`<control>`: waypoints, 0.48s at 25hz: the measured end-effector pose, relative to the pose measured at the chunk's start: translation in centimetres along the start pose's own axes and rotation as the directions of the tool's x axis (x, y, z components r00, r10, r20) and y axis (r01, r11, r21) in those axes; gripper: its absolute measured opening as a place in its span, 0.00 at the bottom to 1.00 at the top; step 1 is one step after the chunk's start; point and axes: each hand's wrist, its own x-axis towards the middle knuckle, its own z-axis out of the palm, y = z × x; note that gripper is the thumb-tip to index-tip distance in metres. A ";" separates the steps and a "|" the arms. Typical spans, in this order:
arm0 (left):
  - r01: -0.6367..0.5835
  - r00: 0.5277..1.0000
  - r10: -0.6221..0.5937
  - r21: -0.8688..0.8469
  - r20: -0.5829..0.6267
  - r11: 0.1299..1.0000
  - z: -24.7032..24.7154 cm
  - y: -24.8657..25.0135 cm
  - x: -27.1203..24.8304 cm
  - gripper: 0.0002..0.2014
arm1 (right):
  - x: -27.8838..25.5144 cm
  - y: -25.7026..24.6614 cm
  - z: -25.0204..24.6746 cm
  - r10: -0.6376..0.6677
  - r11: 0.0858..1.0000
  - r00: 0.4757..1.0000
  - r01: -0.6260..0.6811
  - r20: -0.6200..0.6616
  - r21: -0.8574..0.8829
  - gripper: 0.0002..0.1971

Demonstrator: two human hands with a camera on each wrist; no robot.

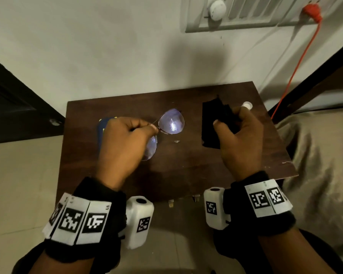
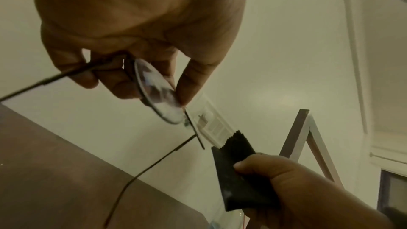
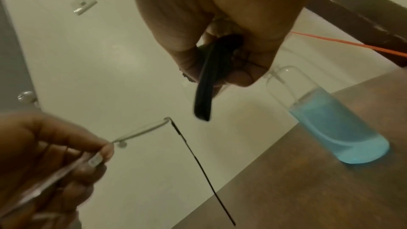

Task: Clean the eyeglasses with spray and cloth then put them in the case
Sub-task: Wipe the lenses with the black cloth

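The left hand (image 1: 125,139) pinched the eyeglasses (image 1: 171,123) above the middle of the small tabletop (image 1: 186,169). The right hand (image 1: 240,139) gripped the black cloth (image 1: 212,123). The spray bottle (image 3: 330,116) stood near the far right edge, the blue case (image 1: 103,125) under the left hand.

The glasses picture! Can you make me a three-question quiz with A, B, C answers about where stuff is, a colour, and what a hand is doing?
1. Where is the spray bottle?
A. standing on the table
B. in the case
C. on the floor

2. What colour is the liquid inside it?
A. red
B. blue
C. yellow

3. What is the right hand doing?
A. lying flat
B. spraying
C. gripping the black cloth

Answers: A, the right wrist view shows it upright on the wood; B, the liquid looks light blue; C, fingers curl around the cloth while the left hand holds the eyeglasses.
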 end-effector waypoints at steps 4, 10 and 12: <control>0.100 0.995 -0.098 -0.120 0.019 0.988 -0.1 0.4 -0.8 0.09 | -0.7 -1.0 0.8 -0.313 0.940 0.949 0.304 -0.029 -0.156 0.09; 0.150 0.989 -0.144 -0.229 0.042 0.962 0.7 0.1 -0.9 0.06 | -1.4 -0.7 1.8 -0.568 0.773 0.816 0.574 0.108 -0.270 0.12; 0.136 0.991 -0.133 -0.259 0.030 0.956 0.9 0.0 -0.7 0.07 | -1.6 -0.3 2.0 -0.582 0.742 0.791 0.612 0.189 -0.275 0.16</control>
